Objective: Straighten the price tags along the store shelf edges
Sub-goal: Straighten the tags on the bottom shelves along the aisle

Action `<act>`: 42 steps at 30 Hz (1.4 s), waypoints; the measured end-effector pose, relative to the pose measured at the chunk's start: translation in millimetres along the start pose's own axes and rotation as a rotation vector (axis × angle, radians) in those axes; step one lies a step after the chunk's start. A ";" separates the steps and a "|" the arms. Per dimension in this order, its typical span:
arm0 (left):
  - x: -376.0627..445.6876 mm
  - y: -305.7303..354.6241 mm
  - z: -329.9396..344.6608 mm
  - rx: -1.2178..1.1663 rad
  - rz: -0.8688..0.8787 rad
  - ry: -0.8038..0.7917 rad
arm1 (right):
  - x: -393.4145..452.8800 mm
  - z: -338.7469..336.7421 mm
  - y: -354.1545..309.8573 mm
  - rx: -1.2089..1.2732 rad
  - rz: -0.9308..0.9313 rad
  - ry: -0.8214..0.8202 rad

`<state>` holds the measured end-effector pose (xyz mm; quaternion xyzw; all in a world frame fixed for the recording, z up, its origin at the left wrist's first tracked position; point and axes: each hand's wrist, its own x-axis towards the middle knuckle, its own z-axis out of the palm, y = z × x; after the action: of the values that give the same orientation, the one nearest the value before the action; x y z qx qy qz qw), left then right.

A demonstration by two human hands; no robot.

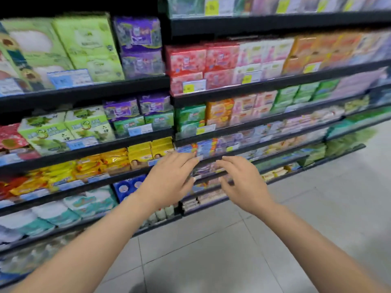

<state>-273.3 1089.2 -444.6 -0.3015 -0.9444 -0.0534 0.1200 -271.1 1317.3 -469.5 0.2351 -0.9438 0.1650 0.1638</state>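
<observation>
Price tags lined the black shelf edges; at frame centre, left hand and right hand reached out, fingers relaxed, grasping nothing.

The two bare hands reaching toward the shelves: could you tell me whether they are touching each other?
Apart. The head view shows a gap of shelf edge between the left hand and the right hand.

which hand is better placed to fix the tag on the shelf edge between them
Left, probably. The left hand's fingertips reach the black shelf edge; the right hand hovers slightly lower. Blur hides the tag itself.
</observation>
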 end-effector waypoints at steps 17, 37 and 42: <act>121.5 147.9 31.7 -0.055 0.041 -0.099 | -84.2 -98.0 162.8 -0.064 0.104 0.051; 331.3 173.6 120.4 -0.146 -0.011 -0.135 | -18.4 -118.0 389.1 -0.132 0.096 -0.110; 346.4 171.5 126.5 -0.156 -0.131 -0.130 | 11.0 -108.2 416.9 -0.113 0.028 -0.179</act>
<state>-471.5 1443.3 -472.2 -0.2505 -0.9608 -0.1144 0.0308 -462.8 1703.2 -466.6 0.2260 -0.9656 0.0921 0.0893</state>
